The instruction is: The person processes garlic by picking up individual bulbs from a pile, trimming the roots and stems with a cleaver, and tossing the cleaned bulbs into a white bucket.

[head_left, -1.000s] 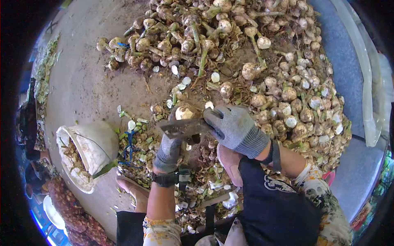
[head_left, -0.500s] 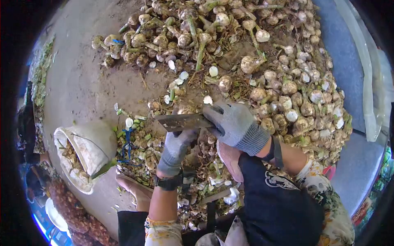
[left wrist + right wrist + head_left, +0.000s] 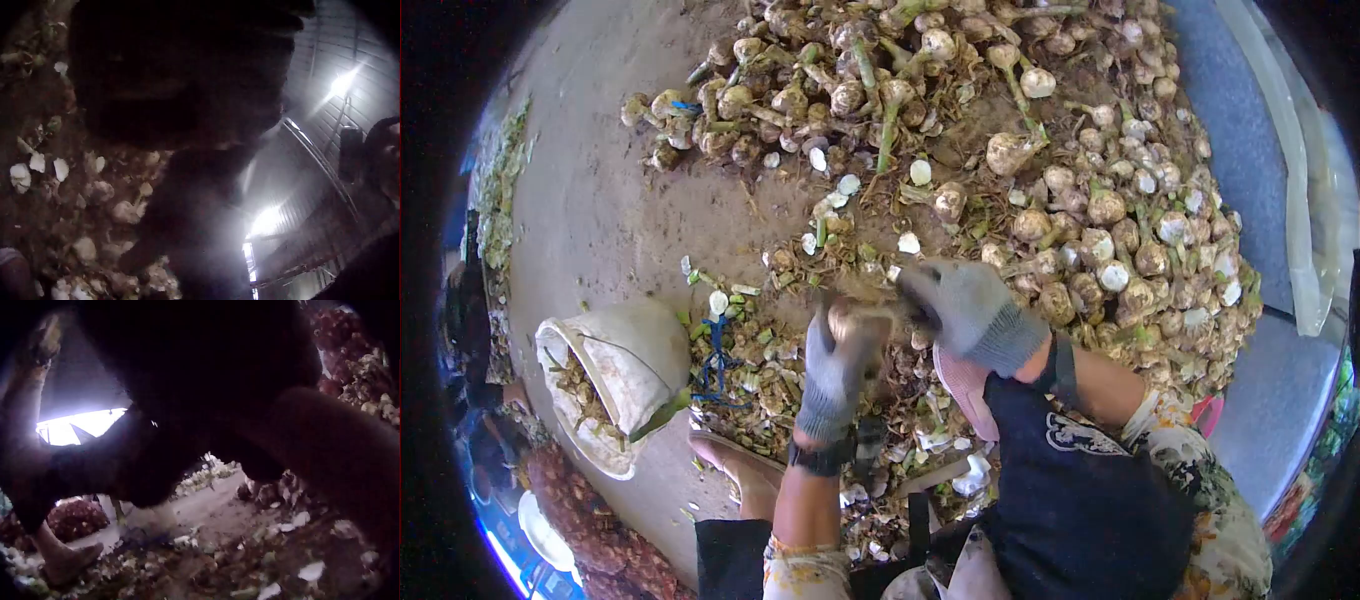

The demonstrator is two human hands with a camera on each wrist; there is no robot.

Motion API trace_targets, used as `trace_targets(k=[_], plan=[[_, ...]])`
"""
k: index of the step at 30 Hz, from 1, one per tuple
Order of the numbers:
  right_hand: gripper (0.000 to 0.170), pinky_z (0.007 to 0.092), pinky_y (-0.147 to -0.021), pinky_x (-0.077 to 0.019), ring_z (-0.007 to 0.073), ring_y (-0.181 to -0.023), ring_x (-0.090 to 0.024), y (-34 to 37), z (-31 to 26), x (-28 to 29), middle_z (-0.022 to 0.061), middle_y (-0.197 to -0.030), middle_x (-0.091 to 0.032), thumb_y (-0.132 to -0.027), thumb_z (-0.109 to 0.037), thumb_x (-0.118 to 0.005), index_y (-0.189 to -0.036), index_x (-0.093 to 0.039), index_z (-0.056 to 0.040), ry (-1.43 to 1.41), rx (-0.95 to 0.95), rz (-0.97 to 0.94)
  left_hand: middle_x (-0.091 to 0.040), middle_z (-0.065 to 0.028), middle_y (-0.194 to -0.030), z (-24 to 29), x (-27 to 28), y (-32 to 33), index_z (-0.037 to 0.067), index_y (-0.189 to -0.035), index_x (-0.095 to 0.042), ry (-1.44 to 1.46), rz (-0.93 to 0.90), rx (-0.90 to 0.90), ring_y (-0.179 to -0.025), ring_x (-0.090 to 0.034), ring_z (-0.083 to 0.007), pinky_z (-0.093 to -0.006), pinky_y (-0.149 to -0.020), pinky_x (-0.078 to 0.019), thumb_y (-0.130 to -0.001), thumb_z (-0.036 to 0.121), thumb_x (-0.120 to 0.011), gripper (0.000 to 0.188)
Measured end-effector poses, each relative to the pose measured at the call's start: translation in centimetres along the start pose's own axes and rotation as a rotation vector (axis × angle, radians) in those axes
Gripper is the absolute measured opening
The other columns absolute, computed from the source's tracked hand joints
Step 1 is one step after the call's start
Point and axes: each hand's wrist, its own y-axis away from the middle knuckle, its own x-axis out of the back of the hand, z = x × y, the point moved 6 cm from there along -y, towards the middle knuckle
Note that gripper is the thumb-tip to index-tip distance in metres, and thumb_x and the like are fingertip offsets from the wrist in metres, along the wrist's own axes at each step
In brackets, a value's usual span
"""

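My gloved left hand [image 3: 832, 375] holds a pale garlic bulb [image 3: 855, 325] in front of the knees, blurred by motion. Just right of it, the fingers of my gloved right hand [image 3: 972, 308] are curled round a knife, whose blade is smeared by motion and hardly shows in the head view. A brownish blur of roots [image 3: 868, 288] lies between the two hands. In both wrist views the hands are dark shapes with little detail.
Trimmed garlic bulbs [image 3: 1105, 208] are heaped at the right, and garlic with stalks [image 3: 850, 97] at the far side. Cut scraps [image 3: 750, 380] cover the floor by the shoes. A white bucket [image 3: 650, 350] lies tipped at the left, near blue string [image 3: 715, 350].
The broad dark blade, earlier plain across the front of the left hand, has turned into a blur. The bulb in the left hand now shows more, and the left hand has shifted slightly right.
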Motion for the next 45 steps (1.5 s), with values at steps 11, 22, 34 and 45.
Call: trace_targets(k=[11, 22, 34, 45], plan=[[0.042, 0.0347, -0.078, -0.048, 0.0277, -0.085, -0.062, -1.2, 5.6, -2.4, 0.0168, -0.094, -0.064, -0.079, -0.033, -0.065, -0.109, -0.059, -0.006, -0.983, -0.539, 0.106, -0.053, -0.009, -0.107, 7.8, -0.8, -3.1, 0.001, -0.12, -0.041, -0.01, 0.144, -0.553, -0.095, -0.055, -0.0173, -0.0286, -0.084, -0.0471, -0.072, 0.004, -0.071, 0.057], [0.031, 0.0262, -0.068, -0.0452, 0.0094, -0.074, -0.053, 2.2, 9.7, -1.7, 0.0018, -0.081, -0.062, -0.084, -0.027, -0.064, -0.101, -0.059, -0.002, -1.039, -0.733, 0.105, -0.045, -0.0197, -0.13, 19.0, -5.1, -18.6, 0.013, -0.118, -0.055, -1.578, 0.602, -0.876, -0.124, -0.036, -0.0367, -0.0531, -0.101, -0.0277, -0.069, 0.028, -0.07, 0.054], [0.033, 0.0356, -0.067, -0.0486, 0.0307, -0.075, -0.062, -2.7, 8.0, 2.5, 0.0148, -0.085, -0.064, -0.079, -0.03, -0.063, -0.102, -0.059, -0.006, -0.807, -0.581, 0.216, -0.059, -0.0074, -0.101, 15.9, 1.2, -11.7, 0.002, -0.127, -0.04, -0.401, -0.057, -0.517, -0.086, -0.054, -0.0143, -0.0274, -0.074, -0.0461, -0.082, 0.017, -0.064, 0.053], [0.041, 0.0385, -0.064, -0.0501, 0.0261, -0.077, -0.06, -4.6, -1.9, 9.2, 0.0094, -0.091, -0.055, -0.068, -0.02, -0.067, -0.106, -0.055, -0.0102, -0.137, 0.17, 0.361, -0.061, -0.0061, -0.102, 11.0, 0.8, -2.0, 0.006, -0.128, -0.036, -0.754, 0.04, -0.394, -0.093, -0.06, -0.0152, -0.0282, -0.08, -0.0505, -0.077, 0.024, -0.072, 0.065]])
